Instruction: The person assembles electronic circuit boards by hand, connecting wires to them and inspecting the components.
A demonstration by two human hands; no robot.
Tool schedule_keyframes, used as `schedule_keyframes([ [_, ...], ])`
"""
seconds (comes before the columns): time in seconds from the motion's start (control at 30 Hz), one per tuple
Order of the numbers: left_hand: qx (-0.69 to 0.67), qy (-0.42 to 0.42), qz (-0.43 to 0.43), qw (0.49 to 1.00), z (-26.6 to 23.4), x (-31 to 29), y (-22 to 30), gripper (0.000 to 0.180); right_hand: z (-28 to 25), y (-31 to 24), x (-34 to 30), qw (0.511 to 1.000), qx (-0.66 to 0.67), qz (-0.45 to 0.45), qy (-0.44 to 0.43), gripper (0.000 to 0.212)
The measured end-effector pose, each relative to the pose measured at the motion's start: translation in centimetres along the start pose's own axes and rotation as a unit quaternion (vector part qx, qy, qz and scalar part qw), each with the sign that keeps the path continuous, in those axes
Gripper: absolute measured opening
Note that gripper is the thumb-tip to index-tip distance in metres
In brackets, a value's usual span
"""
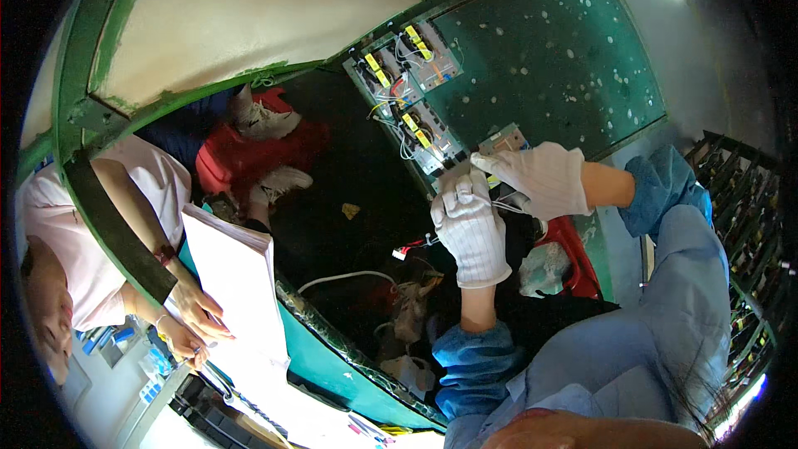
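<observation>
Both my hands wear white ribbed gloves and meet over a circuit board (454, 173) at the near end of a row of boards. My left hand (470, 229) is closed on its edge, fingers curled. From the right, my right hand (544, 179) pinches the same board with thumb and fingers; the gloves cover most of it. White wires (509, 203) come out under the right glove. A small red-and-white connector (401, 253) dangles on a lead left of my left hand. Just beyond the right glove lies another board part (503, 140).
Several circuit boards (378, 75) with yellow-labelled parts and loose wires lie along the green bench's (540, 58) left edge. A red stool (575, 254) stands below my hands. At the left, another person's hand (199, 312) rests on papers (237, 283). Racks (740, 199) of boards stand right.
</observation>
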State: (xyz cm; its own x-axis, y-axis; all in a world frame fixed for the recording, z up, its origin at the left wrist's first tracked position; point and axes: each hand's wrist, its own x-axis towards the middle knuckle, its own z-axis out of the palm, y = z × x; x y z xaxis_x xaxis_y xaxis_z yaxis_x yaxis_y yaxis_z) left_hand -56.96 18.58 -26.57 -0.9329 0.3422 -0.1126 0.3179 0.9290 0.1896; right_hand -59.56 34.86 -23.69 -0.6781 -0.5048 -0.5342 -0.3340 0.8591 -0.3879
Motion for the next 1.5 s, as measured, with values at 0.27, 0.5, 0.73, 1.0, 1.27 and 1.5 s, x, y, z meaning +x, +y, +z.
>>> schedule_keyframes([
  [0.27,-0.021,-0.007,0.083,0.996,2.6,-0.1,0.7,0.055,6.3,3.3,1.2,0.996,0.058,-0.021,0.057,0.059],
  [0.5,-0.254,0.118,-0.008,0.960,0.6,1.2,1.0,0.061,12.5,8.5,3.8,0.919,0.302,0.079,0.241,0.063],
  [0.73,-0.281,0.074,0.017,0.957,1.1,0.6,1.5,0.038,12.1,18.5,11.5,0.799,0.278,0.313,0.433,0.058],
  [1.0,-0.288,-0.024,0.088,0.953,0.0,1.2,3.7,0.040,14.4,22.4,20.0,0.733,0.238,0.440,0.461,0.053],
  [1.27,-0.284,-0.048,0.095,0.953,-0.4,0.8,3.8,0.042,13.7,21.0,25.2,0.742,0.227,0.407,0.483,0.054],
  [1.5,-0.291,-0.057,0.091,0.951,0.0,0.6,3.8,0.042,12.2,23.1,28.4,0.726,0.203,0.422,0.504,0.058],
])
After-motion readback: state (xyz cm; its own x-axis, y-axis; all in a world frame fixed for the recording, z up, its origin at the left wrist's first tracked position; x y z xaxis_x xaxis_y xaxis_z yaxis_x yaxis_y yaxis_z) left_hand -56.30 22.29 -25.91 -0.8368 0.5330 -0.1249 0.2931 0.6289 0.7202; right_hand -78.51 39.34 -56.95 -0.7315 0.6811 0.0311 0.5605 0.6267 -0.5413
